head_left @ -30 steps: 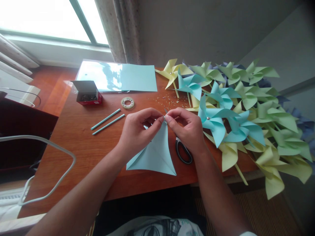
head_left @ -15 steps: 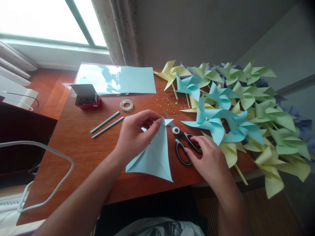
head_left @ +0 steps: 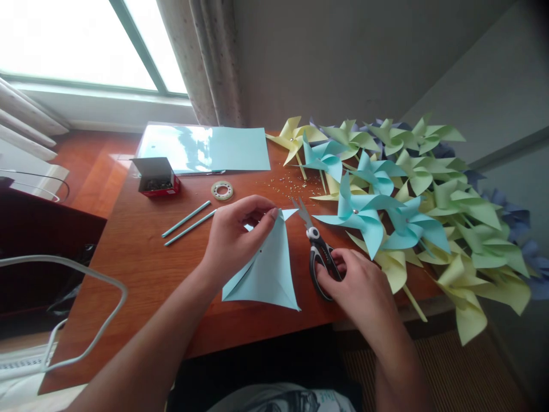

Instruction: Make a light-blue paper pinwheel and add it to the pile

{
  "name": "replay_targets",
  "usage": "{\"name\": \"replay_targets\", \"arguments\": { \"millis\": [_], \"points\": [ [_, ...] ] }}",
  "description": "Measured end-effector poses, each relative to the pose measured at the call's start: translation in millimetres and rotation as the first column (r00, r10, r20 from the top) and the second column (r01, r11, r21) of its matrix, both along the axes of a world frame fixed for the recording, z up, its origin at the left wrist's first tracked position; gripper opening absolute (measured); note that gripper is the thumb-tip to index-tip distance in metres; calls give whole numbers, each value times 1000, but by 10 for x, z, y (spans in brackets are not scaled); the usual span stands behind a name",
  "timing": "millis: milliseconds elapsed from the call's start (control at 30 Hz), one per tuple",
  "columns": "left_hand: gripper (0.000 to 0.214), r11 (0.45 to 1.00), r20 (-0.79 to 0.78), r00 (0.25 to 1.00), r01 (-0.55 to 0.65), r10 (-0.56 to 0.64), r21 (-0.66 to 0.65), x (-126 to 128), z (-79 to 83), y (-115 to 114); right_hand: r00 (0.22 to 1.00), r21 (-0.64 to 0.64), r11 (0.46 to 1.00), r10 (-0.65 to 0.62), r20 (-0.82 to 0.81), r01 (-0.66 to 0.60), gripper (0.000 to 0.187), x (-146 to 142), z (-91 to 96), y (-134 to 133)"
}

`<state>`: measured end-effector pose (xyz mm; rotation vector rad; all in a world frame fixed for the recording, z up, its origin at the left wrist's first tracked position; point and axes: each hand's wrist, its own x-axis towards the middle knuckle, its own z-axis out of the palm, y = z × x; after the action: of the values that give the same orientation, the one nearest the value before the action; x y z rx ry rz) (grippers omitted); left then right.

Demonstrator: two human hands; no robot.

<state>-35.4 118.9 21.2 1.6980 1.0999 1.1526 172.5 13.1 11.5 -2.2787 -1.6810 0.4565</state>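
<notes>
Pinched between the thumb and fingers of my left hand (head_left: 244,229) is the upper part of a light blue paper sheet (head_left: 270,274). Cuts run in from its corners, and a small dark dot marks its middle. The sheet's lower edge rests at the table's near side. My right hand (head_left: 355,280) grips the handles of black-and-white scissors (head_left: 319,252), thumb at one loop and fingers at the other. The scissor blades are slightly apart and point away from me, to the right of the paper.
Finished paper pinwheels (head_left: 355,212) in blue, yellow, green and purple crowd the right side. On the wooden table (head_left: 141,292) lie two blue paper sticks (head_left: 189,220), a tape roll (head_left: 222,190), an open red box (head_left: 158,183), blue sheets (head_left: 244,150) and scattered small bits. A white cable (head_left: 115,283) loops at left.
My right hand has closed on the scissor handles, and the blades have turned to point more straight away from me. My left hand keeps its pinch on the paper.
</notes>
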Motion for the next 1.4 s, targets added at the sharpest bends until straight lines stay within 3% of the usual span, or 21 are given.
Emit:
{"name": "replay_targets", "arguments": {
  "millis": [67,133,267,367,500,633,900,1067,1400],
  "points": [
    [9,1000,1,1000,1,-1,3,-11,-1,-6,970,-18,999,-47,-237,44,26,71,-8,-61],
    [8,1000,2,1000,3,-3,7,-18,-3,-11,892,-56,996,-81,-444,63,28,125,-13,-115],
    [9,1000,7,1000,14,-14,18,-21,-4,-19,746,-4,992,-96,-659,124,30,124,2,-145],
    [10,999,-1,1000,21,-21,27,-20,-7,-23,664,44,984,-83,-743,173,38,69,19,-98],
    [10,999,0,1000,28,-28,40,-16,-9,-24,663,31,983,-100,-742,183,40,8,19,-18],
    [9,997,3,998,61,-61,45,-9,7,-30,642,64,995,-2,-767,79,33,-18,-3,49],
    [6,992,6,994,112,-112,66,7,30,-44,781,171,982,49,-622,74,41,43,-32,164],
    [4,986,10,990,136,-137,102,3,44,-45,871,200,979,72,-486,31,34,57,30,167],
    [11,978,21,986,163,-167,129,-21,2,-25,932,212,977,111,-346,-38,29,58,121,136]
  ]
}}
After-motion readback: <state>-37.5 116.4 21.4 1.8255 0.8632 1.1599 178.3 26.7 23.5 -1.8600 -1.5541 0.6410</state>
